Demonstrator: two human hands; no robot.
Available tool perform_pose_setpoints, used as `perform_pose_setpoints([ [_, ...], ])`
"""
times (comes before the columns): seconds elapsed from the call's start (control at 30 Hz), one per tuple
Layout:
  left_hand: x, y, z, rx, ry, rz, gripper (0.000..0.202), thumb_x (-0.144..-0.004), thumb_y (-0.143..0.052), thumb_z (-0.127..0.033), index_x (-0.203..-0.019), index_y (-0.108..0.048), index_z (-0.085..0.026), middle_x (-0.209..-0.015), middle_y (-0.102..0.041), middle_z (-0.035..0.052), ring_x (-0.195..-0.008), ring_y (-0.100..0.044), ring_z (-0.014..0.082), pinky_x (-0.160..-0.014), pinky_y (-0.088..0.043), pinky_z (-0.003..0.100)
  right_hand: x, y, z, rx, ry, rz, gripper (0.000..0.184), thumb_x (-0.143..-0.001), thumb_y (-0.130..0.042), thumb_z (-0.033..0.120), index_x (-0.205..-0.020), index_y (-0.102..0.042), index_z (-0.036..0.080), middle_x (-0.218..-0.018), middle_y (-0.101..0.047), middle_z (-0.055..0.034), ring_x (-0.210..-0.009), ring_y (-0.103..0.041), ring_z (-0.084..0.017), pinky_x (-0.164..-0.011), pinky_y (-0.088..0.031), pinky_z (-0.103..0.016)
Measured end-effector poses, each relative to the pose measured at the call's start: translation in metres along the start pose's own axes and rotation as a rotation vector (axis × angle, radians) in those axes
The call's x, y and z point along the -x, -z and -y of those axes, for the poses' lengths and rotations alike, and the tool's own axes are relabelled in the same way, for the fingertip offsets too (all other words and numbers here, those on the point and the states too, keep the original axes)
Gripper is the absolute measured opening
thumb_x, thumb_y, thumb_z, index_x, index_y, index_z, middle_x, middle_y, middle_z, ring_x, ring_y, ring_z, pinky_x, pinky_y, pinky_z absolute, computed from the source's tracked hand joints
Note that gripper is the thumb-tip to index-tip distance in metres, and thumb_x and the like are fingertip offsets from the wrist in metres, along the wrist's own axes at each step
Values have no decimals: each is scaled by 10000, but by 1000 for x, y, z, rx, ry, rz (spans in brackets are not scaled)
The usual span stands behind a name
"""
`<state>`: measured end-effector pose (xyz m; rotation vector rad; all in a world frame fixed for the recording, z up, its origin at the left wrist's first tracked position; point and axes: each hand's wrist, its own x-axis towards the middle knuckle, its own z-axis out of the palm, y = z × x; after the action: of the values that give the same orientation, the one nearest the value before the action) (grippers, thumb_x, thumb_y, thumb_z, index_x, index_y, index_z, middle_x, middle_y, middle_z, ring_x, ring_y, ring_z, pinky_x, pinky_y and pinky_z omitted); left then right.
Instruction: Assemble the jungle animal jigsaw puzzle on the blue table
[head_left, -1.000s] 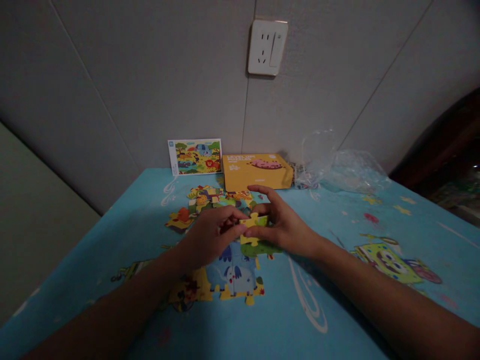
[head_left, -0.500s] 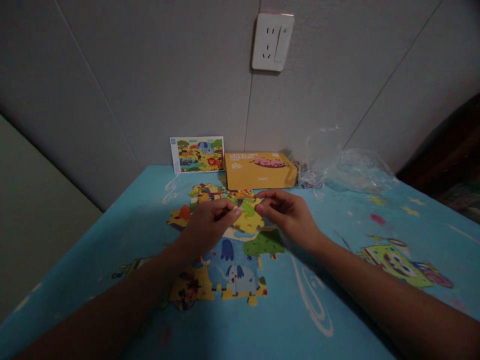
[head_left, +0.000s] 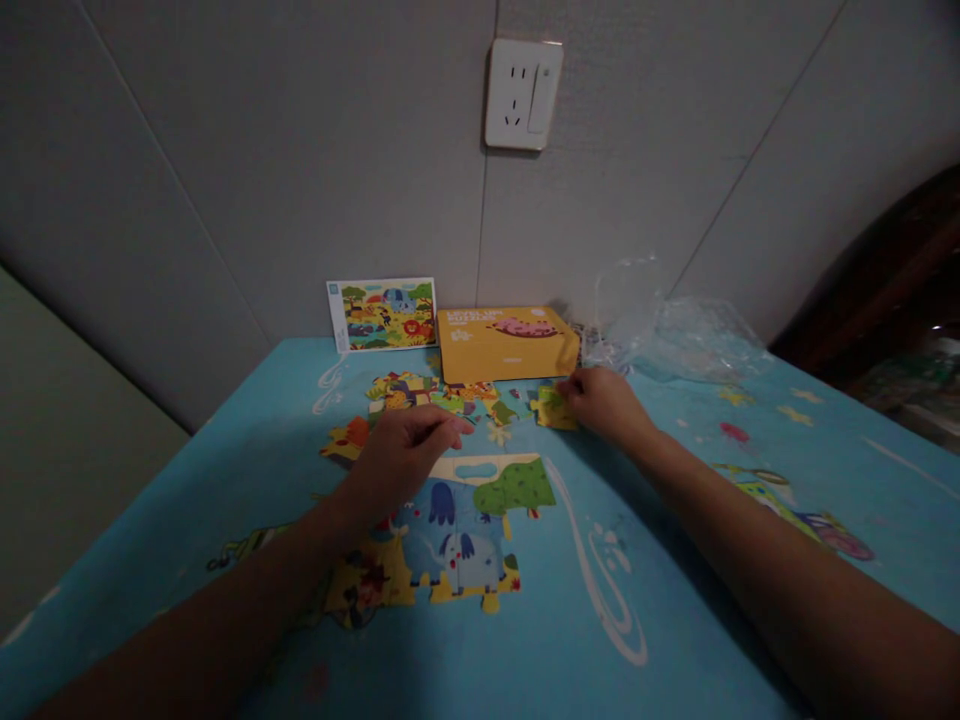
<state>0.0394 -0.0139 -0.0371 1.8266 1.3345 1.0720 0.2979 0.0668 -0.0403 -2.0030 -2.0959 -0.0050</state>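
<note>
My right hand (head_left: 600, 402) pinches the right edge of a yellow and green jigsaw section (head_left: 553, 408) in front of the box; whether the section rests on the cloth I cannot tell. My left hand (head_left: 405, 452) hovers over the left part of the work, thumb and fingers closed, with nothing visible between them. Below it lies a joined puzzle part (head_left: 469, 530) with blue elephants and a green treetop. Several loose pieces (head_left: 480, 395) with animals lie behind the left hand. An orange and yellow piece (head_left: 346, 440) sits to its left.
A yellow puzzle box (head_left: 510, 345) lies against the wall, beside a picture card (head_left: 386, 315) leaning upright. Crumpled clear plastic bags (head_left: 690, 335) are at the back right. A blue printed cloth (head_left: 675, 610) covers the table. A socket (head_left: 523, 95) is on the wall.
My right hand has carried the yellow and green section right and back, away from the left hand. My left hand has let go of it and stays near its place. The view has shifted slightly.
</note>
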Motion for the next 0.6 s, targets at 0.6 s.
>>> perform_pose_setpoints([
  [0.6,-3,-7,18,-194,-84,196,248,-861,-538,-303,-806,-744,-175,-778,-720,17,-654,-617,127,-603,-431,229,16,-10,27,-179,506,80,514,-850,-642,258,-1332,-515,130,-1222,-655,-152,-1138,-535,-334,-929,-407,-468],
])
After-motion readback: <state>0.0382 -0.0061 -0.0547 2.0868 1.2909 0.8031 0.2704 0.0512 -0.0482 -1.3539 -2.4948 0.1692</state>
